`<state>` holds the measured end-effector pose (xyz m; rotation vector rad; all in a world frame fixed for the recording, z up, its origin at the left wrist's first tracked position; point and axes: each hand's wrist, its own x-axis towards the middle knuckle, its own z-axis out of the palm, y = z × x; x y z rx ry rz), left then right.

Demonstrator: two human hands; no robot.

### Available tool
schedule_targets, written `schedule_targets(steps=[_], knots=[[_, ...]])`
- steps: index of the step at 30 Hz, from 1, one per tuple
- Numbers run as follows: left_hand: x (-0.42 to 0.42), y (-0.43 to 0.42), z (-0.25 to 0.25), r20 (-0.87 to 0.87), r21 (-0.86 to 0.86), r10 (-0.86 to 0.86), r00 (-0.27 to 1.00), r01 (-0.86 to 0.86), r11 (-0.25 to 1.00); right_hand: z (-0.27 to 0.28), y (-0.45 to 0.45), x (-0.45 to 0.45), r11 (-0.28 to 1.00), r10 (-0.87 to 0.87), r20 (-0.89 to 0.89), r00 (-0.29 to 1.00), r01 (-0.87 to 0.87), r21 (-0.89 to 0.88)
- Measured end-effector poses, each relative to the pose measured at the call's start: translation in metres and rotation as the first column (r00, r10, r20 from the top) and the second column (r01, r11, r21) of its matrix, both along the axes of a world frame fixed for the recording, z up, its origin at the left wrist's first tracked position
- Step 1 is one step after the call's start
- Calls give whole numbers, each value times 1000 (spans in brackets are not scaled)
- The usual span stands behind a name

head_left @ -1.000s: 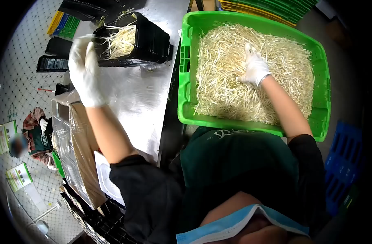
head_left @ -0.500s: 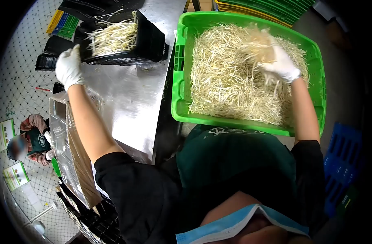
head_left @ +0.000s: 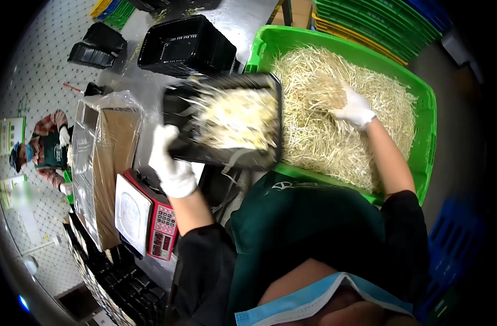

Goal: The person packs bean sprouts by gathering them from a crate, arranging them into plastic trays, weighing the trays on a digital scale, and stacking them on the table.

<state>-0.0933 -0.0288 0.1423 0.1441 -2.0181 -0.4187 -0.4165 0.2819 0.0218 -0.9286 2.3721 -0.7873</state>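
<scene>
Gloved in white, my left hand (head_left: 171, 163) grips the near left rim of a black plastic tray (head_left: 179, 140). Bean sprouts (head_left: 235, 118) lie in a loose pile in this tray, which is lifted, blurred by motion, and beside the crate's left edge. My right hand (head_left: 356, 106), also gloved, is closed around a clump of bean sprouts (head_left: 325, 92) over the heap (head_left: 330, 142) in the large green crate (head_left: 426, 108). Behind the lifted tray stands a stack of black trays (head_left: 169, 50), its top one without sprouts.
A red-and-white weighing scale (head_left: 164, 220) sits left of my body. Past it stands a cardboard box (head_left: 115, 152) wrapped in clear plastic. A person (head_left: 54, 142) works at far left. Stacked green crates (head_left: 373, 24) rise behind; a blue crate (head_left: 457, 233) is at right.
My left hand has brought the sprout-filled tray off the stack, right and nearer to me. My right hand has shifted slightly left with its clump. The scale has come into view.
</scene>
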Motion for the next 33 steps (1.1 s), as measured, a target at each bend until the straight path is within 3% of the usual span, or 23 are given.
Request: schedule_targets(steps=[1, 2, 3, 4, 5, 6, 7, 9, 10, 11, 13, 15, 16, 17, 19, 21, 23, 24, 27, 28, 30, 32, 33], knots=[[-1, 18, 1, 64, 437, -41, 997, 9, 899, 6, 4, -6, 987, 12, 22, 1000, -8, -158], [-2, 35, 1, 60, 789, -32, 998, -28, 614, 19, 6, -8, 951, 40, 41, 998, -25, -308], [-6, 48, 7, -125, 937, -104, 987, 152, 313, 31, 5, -10, 941, 105, 70, 992, -77, -329], [-9, 61, 13, -310, 951, -45, 950, 309, -24, 54, 1, -8, 928, 170, 99, 980, -125, -350], [-7, 55, 6, -336, 942, -89, 938, 337, -13, 100, -9, 16, 865, 265, -253, 931, -345, -364], [-10, 54, 7, -295, 955, -105, 950, 292, -49, 124, -19, 25, 849, 303, -261, 917, -384, -363], [-15, 56, 17, -264, 964, -202, 943, 266, -18, 141, -31, 34, 861, 389, -426, 817, -486, -146], [-30, 72, 22, -153, 926, -148, 977, 194, 324, 162, -62, 59, 818, 508, -564, 651, -570, 80], [-28, 67, 26, 52, 810, -321, 946, 148, 568, 170, -77, 74, 746, 583, -660, 473, -633, 206], [-27, 70, 36, 351, 684, -251, 902, -64, 727, 175, -91, 89, 671, 632, -726, 271, -660, 337], [-13, 83, 16, 451, 630, -235, 861, -120, 767, 167, -126, 108, 623, 440, -893, 95, -749, 227], [10, 85, -7, 340, 731, -171, 925, -146, 667, 164, -164, 150, 705, 297, -951, 87, -692, 157], [23, 80, -7, 3, 881, -225, 974, 103, 462, 163, -183, 178, 721, 267, -959, 95, -680, 133], [41, 74, -2, -340, 892, -198, 919, 382, 243, 164, -202, 205, 698, 283, -954, 103, -704, 131], [83, 63, 1, -531, 830, 113, 840, 488, 268, 166, -237, 269, 648, 505, -772, 386, -760, 44], [142, 36, 7, -508, 837, 272, 817, 393, 381, 163, -286, 328, 406, 610, -680, 408, -897, -174], [205, 2, -10, -432, 817, 361, 826, 190, 545, 154, -331, 391, 306, 665, -653, 361, -930, -203], [235, -13, -21, -390, 844, 439, 809, 124, 522, 154, -349, 422, 310, 709, -622, 331, -939, -146], [308, -47, -37, -425, 895, 566, 706, 234, 381, 134, -400, 497, 104, 671, -684, 288, -949, -297], [325, -54, -47, -404, 907, 640, 654, 191, 376, 145, -410, 520, 113, 746, -636, 196, -979, -170], [361, -69, -85, -278, 932, 739, 613, -14, 362, 150, -426, 557, 84, 800, -595, 79, -996, -19], [396, -75, -84, 59, 942, 745, 665, -284, 179, 146, -440, 579, 57, 815, -579, 10, -996, 62], [405, -78, -85, 91, 873, 794, 601, -432, 227, 144, -446, 584, 51, 819, -574, 6, -997, 63]])
